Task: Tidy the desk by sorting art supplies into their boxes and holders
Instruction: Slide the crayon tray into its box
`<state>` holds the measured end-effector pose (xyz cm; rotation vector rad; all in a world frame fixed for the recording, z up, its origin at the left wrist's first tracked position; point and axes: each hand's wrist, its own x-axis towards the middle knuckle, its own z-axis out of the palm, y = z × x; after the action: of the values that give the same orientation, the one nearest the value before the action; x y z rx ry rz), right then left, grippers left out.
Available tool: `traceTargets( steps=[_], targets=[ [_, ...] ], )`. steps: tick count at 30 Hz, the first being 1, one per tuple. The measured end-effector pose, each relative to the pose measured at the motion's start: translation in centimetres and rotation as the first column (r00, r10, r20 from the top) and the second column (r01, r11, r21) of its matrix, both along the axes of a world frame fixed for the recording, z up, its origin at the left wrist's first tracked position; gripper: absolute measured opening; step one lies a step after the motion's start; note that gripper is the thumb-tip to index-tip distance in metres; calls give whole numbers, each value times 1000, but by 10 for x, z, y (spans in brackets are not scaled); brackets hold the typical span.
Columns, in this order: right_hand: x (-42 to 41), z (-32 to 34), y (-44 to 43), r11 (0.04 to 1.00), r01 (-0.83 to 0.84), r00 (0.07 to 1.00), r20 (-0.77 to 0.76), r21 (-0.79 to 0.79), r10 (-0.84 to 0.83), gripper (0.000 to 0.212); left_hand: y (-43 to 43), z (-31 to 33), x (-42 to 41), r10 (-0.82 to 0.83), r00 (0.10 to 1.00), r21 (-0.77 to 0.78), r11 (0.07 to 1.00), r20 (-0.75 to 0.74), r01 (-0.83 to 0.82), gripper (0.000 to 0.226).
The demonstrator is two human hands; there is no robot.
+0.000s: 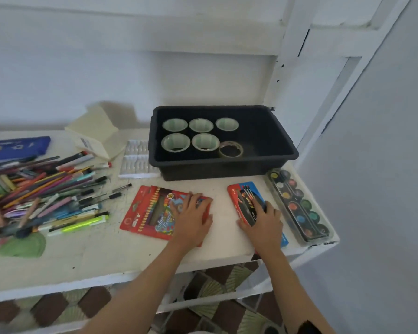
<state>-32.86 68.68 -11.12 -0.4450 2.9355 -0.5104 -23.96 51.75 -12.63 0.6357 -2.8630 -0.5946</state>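
Surface point(106, 249), centre: coloured-pencil box point(150, 210) under left hand point(191, 216), brush pack point(243, 192) at 3 o'clock under right hand point(264, 221), fingers point(196, 197) spread flat, gripping nothing, seemingly squaring both packs for filling; loose pencils point(41, 191) heaped at 9 o'clock.

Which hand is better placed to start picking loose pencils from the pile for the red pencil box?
Left, probably. The left hand rests on the red pencil box, next to the pile of loose pencils; the right hand rests on the brush pack, farther away.
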Motion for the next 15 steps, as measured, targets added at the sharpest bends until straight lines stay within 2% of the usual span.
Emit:
traceTargets(
  steps=[2, 4, 5, 7, 8, 9, 12, 15],
  targets=[
    [1, -3, -4, 1000, -15, 999, -30, -25, 14, 74, -3, -2, -1, 43, 998, 98, 995, -54, -37, 36],
    [2, -2, -10, 992, -66, 993, -100, -104, 56, 61, -8, 3, -4, 152, 982, 347, 932, -111, -105, 25],
    [3, -1, -13, 983, -98, 987, -141, -154, 76, 52, -10, 9, -5, 234, 967, 531, 835, -105, -145, 20],
    [5, 3, -24, 954, -169, 972, -204, -246, 120, 39, -17, 23, -2, 413, 910, 848, 492, -28, -197, 19],
    [7, 6, -32, 937, -203, 966, -214, -285, 144, 35, -22, 28, 2, 483, 875, 917, 354, -13, -182, 20],
    [9, 8, -43, 919, -239, 960, -216, -314, 175, 32, -29, 32, 7, 542, 840, 950, 276, -28, -146, 21],
    [13, 19, -74, 861, -348, 934, -215, -371, 285, 22, -51, 45, 21, 673, 734, 982, 185, -94, -44, 25],
    [27, 29, -114, 780, -447, 894, -189, -438, 406, 17, -80, 60, 45, 727, 666, 978, 210, -169, 20, 26]
  ],
)
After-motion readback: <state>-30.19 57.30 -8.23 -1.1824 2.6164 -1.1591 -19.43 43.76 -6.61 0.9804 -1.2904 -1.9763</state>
